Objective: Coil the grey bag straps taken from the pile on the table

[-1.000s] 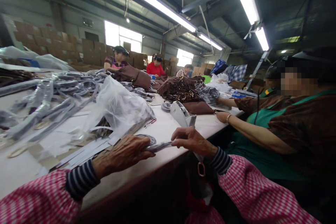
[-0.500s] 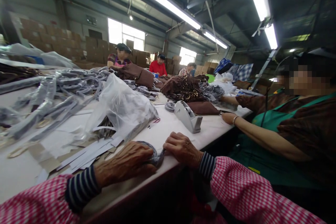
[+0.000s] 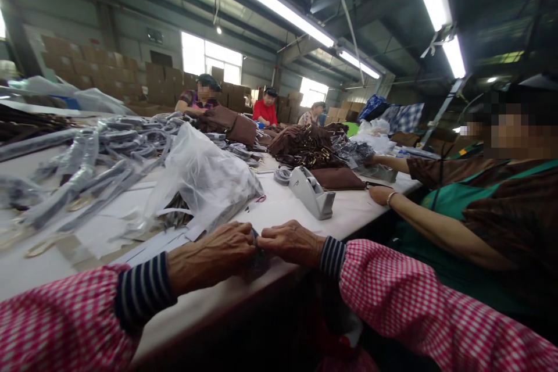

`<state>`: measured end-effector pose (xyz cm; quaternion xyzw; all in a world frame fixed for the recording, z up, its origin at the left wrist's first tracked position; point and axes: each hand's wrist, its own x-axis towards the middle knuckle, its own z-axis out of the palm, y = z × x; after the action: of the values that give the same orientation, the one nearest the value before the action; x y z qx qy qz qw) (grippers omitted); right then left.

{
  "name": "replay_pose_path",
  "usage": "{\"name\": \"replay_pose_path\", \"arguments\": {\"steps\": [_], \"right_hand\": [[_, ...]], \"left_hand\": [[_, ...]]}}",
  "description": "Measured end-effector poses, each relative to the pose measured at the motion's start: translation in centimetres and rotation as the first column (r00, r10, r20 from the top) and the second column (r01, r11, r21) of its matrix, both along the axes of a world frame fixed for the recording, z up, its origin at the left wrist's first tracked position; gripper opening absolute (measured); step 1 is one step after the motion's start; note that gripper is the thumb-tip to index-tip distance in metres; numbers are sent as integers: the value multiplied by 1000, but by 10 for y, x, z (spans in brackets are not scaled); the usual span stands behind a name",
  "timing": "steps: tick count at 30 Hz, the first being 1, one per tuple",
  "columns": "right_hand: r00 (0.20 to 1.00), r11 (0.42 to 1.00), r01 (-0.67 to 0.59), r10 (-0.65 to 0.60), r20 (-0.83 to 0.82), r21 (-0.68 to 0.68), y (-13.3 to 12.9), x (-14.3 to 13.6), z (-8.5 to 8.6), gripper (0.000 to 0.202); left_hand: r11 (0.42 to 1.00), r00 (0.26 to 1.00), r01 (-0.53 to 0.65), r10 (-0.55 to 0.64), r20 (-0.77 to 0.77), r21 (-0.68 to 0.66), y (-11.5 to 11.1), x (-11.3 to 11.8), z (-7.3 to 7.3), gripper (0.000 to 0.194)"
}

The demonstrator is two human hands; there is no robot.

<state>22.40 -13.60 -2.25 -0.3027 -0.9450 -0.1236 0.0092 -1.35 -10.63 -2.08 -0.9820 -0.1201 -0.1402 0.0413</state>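
Strap, grey, bunched small between both hands at the near table edge; mostly hidden by fingers. Left of it: heap of wrapped grey straps, then a clear bag over paper strips. Left hand closed around the strap, grip tight, knuckles up. Right hand meets it, fingers curled in, pinching the same piece. Further right: tape dispenser, brown bags, a co-worker's arm resting on the table. Judging by the big wrapped heap, much is done; this strap looks folded, not yet wrapped.
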Motion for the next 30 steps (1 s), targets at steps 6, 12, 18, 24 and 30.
{"name": "replay_pose_path", "arguments": {"steps": [6, 12, 18, 24, 30], "right_hand": [[1000, 997, 3, -4, -22, -79, 6, -9, 5, 19], [979, 976, 126, -151, -135, -179, 5, -5, 7, 32], [993, 985, 104, -109, -33, -141, 12, -7, 15, 35], [999, 990, 37, -40, -24, -137, 22, -19, 8, 18], [987, 953, 87, -123, -105, -290, 25, -15, 11, 27]], "left_hand": [[963, 984, -166, 148, -100, -213, -18, -1, 18, 28], [915, 978, -127, 180, 105, -382, -25, -20, 5, 31], [906, 982, -173, 132, -132, -385, 0, -34, 26, 50], [930, 960, -253, 205, -192, -268, -3, -22, 36, 50], [910, 924, -380, 381, -27, -167, -25, 2, -3, 19]]}}
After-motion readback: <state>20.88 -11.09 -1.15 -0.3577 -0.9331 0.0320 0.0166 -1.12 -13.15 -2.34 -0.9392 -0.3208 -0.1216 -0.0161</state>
